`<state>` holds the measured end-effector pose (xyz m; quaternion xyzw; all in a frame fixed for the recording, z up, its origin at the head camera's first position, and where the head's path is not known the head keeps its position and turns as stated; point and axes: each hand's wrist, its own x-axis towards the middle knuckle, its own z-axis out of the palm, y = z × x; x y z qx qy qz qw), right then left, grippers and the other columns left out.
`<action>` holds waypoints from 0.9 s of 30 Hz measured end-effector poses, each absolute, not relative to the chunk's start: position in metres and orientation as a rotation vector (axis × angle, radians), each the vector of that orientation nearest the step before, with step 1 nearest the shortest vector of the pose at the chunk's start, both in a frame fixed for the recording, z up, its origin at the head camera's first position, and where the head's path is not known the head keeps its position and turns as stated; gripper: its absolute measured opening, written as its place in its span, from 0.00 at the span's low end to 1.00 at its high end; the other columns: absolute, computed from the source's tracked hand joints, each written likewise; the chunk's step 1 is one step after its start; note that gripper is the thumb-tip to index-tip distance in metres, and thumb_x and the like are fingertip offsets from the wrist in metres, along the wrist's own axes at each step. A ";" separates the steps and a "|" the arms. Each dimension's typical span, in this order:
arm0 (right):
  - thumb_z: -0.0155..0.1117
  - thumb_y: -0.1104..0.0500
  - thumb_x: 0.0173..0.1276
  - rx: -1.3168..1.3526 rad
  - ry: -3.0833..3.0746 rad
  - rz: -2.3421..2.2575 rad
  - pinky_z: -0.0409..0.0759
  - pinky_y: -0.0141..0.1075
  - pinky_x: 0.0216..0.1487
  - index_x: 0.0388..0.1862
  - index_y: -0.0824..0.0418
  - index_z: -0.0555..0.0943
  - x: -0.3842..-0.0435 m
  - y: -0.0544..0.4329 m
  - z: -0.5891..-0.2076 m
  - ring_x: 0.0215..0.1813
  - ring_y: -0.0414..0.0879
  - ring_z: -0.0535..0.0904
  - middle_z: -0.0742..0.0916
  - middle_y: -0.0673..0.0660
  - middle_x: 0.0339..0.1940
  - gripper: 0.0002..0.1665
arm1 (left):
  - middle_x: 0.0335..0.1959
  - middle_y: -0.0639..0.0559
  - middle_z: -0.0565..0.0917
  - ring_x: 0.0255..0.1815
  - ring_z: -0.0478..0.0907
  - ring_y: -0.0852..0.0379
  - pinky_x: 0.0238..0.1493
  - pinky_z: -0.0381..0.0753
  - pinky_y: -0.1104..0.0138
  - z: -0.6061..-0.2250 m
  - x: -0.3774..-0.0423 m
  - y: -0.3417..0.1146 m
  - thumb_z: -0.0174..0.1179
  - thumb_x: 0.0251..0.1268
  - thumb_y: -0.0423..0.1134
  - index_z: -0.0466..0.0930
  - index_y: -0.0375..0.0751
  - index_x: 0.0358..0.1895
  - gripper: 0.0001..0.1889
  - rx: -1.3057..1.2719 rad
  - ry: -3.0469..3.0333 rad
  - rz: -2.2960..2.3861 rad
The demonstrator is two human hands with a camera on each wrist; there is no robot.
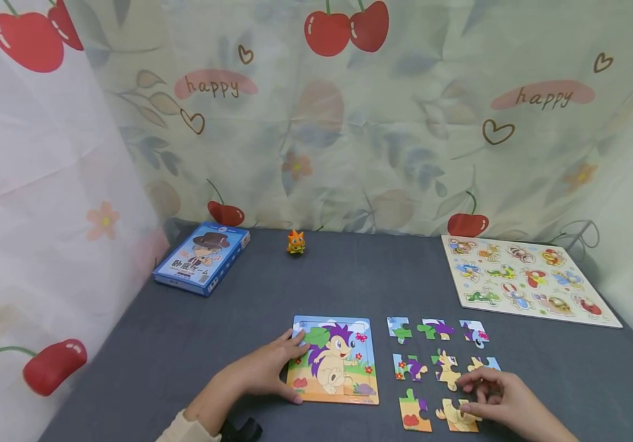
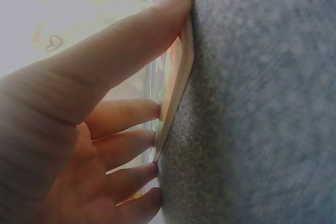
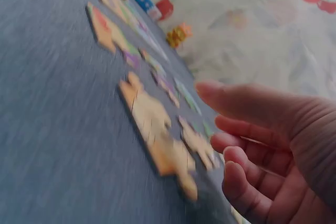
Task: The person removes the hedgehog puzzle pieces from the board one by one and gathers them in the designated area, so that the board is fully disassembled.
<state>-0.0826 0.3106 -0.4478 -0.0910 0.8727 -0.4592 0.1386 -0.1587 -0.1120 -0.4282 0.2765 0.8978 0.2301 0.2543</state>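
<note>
A square hedgehog picture puzzle [image 1: 331, 362] lies flat on the dark table. My left hand [image 1: 272, 363] rests at its left side, the thumb by the lower left corner and the fingertips on the upper left edge. In the left wrist view the fingers [image 2: 126, 141] reach fairly straight along the board's edge. To the right lie several loose puzzle pieces [image 1: 415, 410] in rough rows. Over the lower right ones hovers my right hand [image 1: 498, 396], fingers loosely bent, nothing visible between them. It partly covers some pieces. Near it, a cream-coloured puzzle piece [image 3: 173, 156] looks blurred in the right wrist view.
A blue game box [image 1: 202, 258] lies at the back left. A small orange-and-yellow figurine [image 1: 296, 242] stands at the back middle. At the back right is a white board with insect pictures [image 1: 526, 279]. Printed curtains [image 1: 349, 141] enclose the table's back and sides.
</note>
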 end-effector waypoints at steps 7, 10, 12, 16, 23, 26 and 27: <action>0.68 0.58 0.58 -0.213 2.559 -1.472 0.74 0.30 0.23 0.48 0.72 0.79 -0.100 0.279 -0.433 0.26 0.33 0.72 0.84 0.63 0.39 0.23 | 0.75 0.49 0.53 0.76 0.42 0.43 0.68 0.55 0.43 -0.428 -0.158 -0.112 0.69 0.46 0.58 0.63 0.49 0.69 0.44 0.746 2.438 0.628; 0.67 0.59 0.59 -0.238 2.537 -1.510 0.74 0.31 0.23 0.49 0.71 0.79 -0.107 0.267 -0.428 0.27 0.34 0.73 0.84 0.65 0.41 0.22 | 0.75 0.48 0.53 0.76 0.42 0.43 0.68 0.55 0.43 -0.428 -0.158 -0.112 0.69 0.46 0.58 0.63 0.48 0.69 0.44 0.752 2.439 0.629; 0.68 0.58 0.59 -0.236 2.509 -1.523 0.73 0.31 0.23 0.50 0.71 0.79 -0.112 0.258 -0.425 0.28 0.35 0.73 0.84 0.66 0.42 0.23 | 0.75 0.49 0.53 0.76 0.42 0.43 0.68 0.55 0.43 -0.428 -0.159 -0.112 0.69 0.46 0.58 0.63 0.49 0.69 0.44 0.751 2.437 0.633; 0.69 0.57 0.58 -0.284 2.492 -1.514 0.73 0.30 0.25 0.49 0.70 0.80 -0.122 0.241 -0.424 0.29 0.36 0.74 0.84 0.66 0.43 0.23 | 0.75 0.49 0.53 0.76 0.42 0.43 0.68 0.55 0.43 -0.427 -0.158 -0.111 0.69 0.46 0.57 0.62 0.49 0.69 0.44 0.742 2.436 0.638; 0.69 0.56 0.58 -0.335 2.453 -1.479 0.73 0.30 0.24 0.48 0.68 0.81 -0.132 0.210 -0.425 0.29 0.38 0.73 0.84 0.64 0.42 0.22 | 0.75 0.49 0.53 0.76 0.42 0.43 0.68 0.56 0.43 -0.428 -0.158 -0.111 0.69 0.46 0.57 0.63 0.49 0.69 0.44 0.742 2.445 0.625; 0.70 0.55 0.57 -0.319 2.448 -1.465 0.70 0.30 0.23 0.47 0.67 0.81 -0.136 0.197 -0.424 0.29 0.39 0.72 0.84 0.60 0.38 0.22 | 0.75 0.50 0.53 0.76 0.42 0.43 0.68 0.56 0.43 -0.427 -0.158 -0.111 0.69 0.46 0.57 0.63 0.49 0.69 0.44 0.737 2.442 0.627; 0.70 0.55 0.57 -0.324 2.452 -1.463 0.69 0.30 0.22 0.47 0.67 0.81 -0.137 0.193 -0.424 0.28 0.39 0.72 0.84 0.60 0.37 0.22 | 0.75 0.50 0.53 0.76 0.42 0.43 0.68 0.56 0.43 -0.427 -0.158 -0.111 0.69 0.46 0.57 0.63 0.49 0.69 0.44 0.734 2.441 0.630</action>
